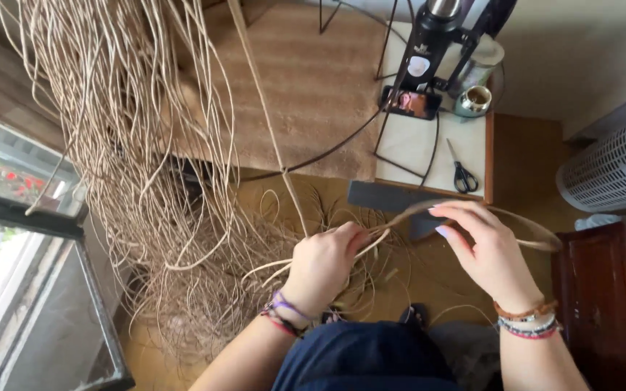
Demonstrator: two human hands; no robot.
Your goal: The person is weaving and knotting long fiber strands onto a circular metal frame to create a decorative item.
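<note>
The fingers [345, 239] of our left hand [322, 266] are curled shut around a pale cane strand [407, 211], pinching it where it meets a few thinner fibres, while the fingers [452, 214] of our right hand [488, 250] close lightly over the same strand a little further along — thumb below, fingertips on top. The strand runs between both hands, held in the air above our lap, then bends on past the right hand in a flat loop toward a dark wooden cabinet [606, 289]. Both wrists wear stacked bead bracelets. Just beyond the hands lies a dark grey flat block [385, 197] at the edge of a white surface [414, 145]. On that surface we see black-handled scissors [462, 175], a phone [410, 103] with a lit screen, a black bottle [429, 36] and a small round metal cup [474, 100], with a thin black wire frame [400, 108] standing across it all. To the left a great tangled bundle of cane strands [139, 159] hangs down and spreads over the floor — some of it trails right up to our left hand. Behind it lies a beige ribbed mat [313, 80], and at the far left a window frame [23, 217]. A white perforated basket [617, 166] stands at the right, well apart from the hands.
</note>
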